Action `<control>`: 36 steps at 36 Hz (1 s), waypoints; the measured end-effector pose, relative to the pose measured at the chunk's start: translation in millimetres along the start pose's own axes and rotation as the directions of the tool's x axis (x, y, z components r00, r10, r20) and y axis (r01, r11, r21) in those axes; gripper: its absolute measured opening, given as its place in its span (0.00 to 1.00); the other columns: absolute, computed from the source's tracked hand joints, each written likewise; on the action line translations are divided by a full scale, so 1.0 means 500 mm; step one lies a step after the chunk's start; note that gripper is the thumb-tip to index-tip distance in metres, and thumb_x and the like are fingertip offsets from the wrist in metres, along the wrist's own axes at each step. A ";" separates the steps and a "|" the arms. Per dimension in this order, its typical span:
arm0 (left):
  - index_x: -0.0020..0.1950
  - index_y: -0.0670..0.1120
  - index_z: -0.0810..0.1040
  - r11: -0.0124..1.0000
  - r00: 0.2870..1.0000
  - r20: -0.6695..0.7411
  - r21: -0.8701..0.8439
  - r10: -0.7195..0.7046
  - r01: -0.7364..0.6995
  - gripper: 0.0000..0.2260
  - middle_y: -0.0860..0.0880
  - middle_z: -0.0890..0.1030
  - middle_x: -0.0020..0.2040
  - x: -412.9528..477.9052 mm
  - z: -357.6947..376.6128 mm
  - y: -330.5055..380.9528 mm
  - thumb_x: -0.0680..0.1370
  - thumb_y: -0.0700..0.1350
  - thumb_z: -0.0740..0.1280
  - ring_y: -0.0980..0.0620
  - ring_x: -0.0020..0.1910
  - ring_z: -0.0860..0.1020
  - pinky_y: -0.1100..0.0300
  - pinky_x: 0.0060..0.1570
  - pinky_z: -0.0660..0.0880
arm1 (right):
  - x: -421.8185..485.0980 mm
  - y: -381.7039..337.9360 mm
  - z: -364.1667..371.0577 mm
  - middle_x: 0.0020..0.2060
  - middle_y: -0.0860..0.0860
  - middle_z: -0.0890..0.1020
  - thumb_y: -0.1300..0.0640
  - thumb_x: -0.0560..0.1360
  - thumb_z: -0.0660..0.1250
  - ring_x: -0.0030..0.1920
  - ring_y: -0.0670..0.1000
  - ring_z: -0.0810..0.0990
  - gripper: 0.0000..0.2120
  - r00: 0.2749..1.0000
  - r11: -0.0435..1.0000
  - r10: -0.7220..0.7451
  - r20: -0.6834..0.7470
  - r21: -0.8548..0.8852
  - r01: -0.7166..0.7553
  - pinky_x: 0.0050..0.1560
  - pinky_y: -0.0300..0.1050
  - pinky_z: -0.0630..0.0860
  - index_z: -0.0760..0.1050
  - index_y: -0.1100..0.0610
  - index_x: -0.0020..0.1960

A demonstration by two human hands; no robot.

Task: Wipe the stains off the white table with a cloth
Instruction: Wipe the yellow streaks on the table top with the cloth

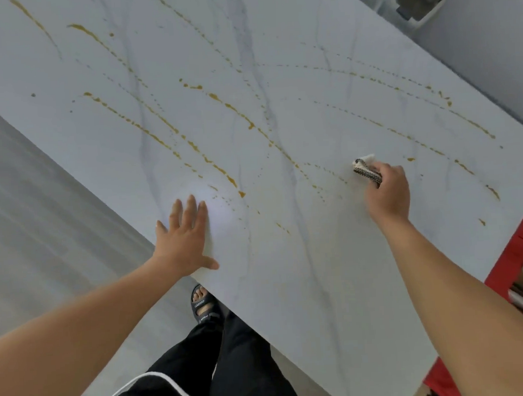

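Fingers (383, 173) of right hand (388, 191) curled around cloth (366, 169), on stained table (288, 272).

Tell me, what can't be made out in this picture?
Head view only:
1. Cloth: mostly hidden inside the right hand gripping it.
2. White table: far end cut off by the top edge.
3. Grey object, top right corner: blurred and cut off, unidentifiable.

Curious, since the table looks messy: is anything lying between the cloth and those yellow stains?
Nothing visible does. The right hand grips the cloth on the white table, and the yellow stains streak open surface around it. The left hand rests flat, aside.
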State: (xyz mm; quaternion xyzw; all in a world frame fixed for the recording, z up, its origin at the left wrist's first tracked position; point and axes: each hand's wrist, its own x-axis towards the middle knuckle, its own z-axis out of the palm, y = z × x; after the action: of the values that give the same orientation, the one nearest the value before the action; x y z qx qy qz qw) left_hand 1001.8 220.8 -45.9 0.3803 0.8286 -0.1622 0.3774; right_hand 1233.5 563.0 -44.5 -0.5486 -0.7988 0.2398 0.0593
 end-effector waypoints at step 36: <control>0.81 0.52 0.30 0.998 0.999 -0.049 -0.058 -0.021 0.018 0.67 0.51 0.30 0.81 -0.008 -0.005 0.000 0.63 0.73 0.75 0.43 0.81 0.32 0.34 0.79 0.49 | -0.146 -0.015 0.136 0.46 0.57 0.76 0.61 0.69 0.57 0.46 0.62 0.75 0.26 0.935 0.930 -0.353 0.042 -0.094 0.356 0.41 0.52 0.76 0.80 0.57 0.64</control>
State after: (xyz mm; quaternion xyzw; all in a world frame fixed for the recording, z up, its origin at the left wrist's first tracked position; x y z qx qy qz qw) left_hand 1002.2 220.3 -41.2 0.3652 0.8456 -0.1325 0.3660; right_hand 1231.3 473.1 -88.5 -0.3947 -0.8964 0.1914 0.0642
